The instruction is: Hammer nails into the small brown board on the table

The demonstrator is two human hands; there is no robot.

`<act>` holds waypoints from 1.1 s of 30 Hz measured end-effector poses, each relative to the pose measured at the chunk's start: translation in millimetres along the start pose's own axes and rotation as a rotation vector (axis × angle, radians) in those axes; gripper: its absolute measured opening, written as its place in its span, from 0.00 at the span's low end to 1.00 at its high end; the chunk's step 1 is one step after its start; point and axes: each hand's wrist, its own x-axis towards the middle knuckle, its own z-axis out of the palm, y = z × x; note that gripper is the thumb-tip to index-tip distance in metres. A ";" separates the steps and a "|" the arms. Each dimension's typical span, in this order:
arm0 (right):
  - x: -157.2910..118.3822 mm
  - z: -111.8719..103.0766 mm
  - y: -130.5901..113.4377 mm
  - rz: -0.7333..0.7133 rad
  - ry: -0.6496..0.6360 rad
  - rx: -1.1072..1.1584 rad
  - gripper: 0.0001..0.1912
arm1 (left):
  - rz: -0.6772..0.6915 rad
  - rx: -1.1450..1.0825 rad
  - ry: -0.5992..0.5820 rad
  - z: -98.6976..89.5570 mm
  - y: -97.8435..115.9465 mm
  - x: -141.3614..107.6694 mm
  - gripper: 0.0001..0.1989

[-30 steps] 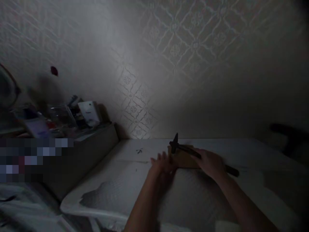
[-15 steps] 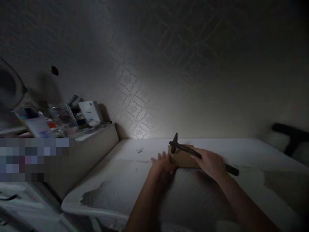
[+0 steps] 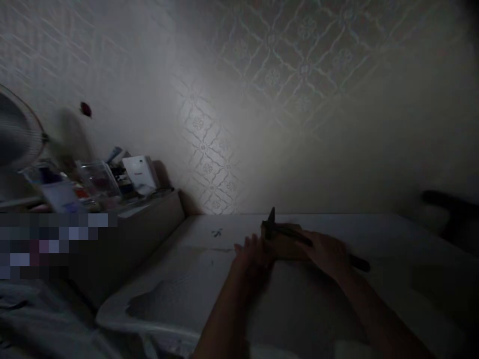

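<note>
Over left end of brown block (image 3: 288,252): head of hammer (image 3: 294,233), contact indistinct to me in dim light. Block on tabletop (image 3: 202,239), toward patterned wall (image 3: 269,149). Right hand (image 3: 326,253) closed around hammer's handle, butt projecting past it. Left hand (image 3: 251,255) at block's left end; whether it grips block, I cannot tell. Farther left: small dark pieces (image 3: 216,233); then cabinet (image 3: 149,239) bearing white box (image 3: 138,171).
</note>
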 end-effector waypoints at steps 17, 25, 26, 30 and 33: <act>-0.1 0.3 -0.1 -0.005 0.005 -0.004 0.18 | 0.000 0.012 0.018 -0.5 1.4 -2.8 0.42; 0.5 -1.1 -1.3 0.008 0.020 0.022 0.20 | 0.007 0.026 0.027 2.9 -3.2 3.4 0.43; 0.5 -0.9 -1.4 0.002 0.015 0.016 0.20 | 0.007 0.022 0.022 3.4 -3.7 4.3 0.43; 0.2 -0.8 -0.8 -0.001 -0.015 -0.010 0.18 | -0.002 0.008 0.008 2.2 -2.6 2.6 0.44; -0.1 -2.3 -0.9 0.009 0.003 0.000 0.18 | 0.007 0.017 0.010 0.3 -0.6 -1.7 0.42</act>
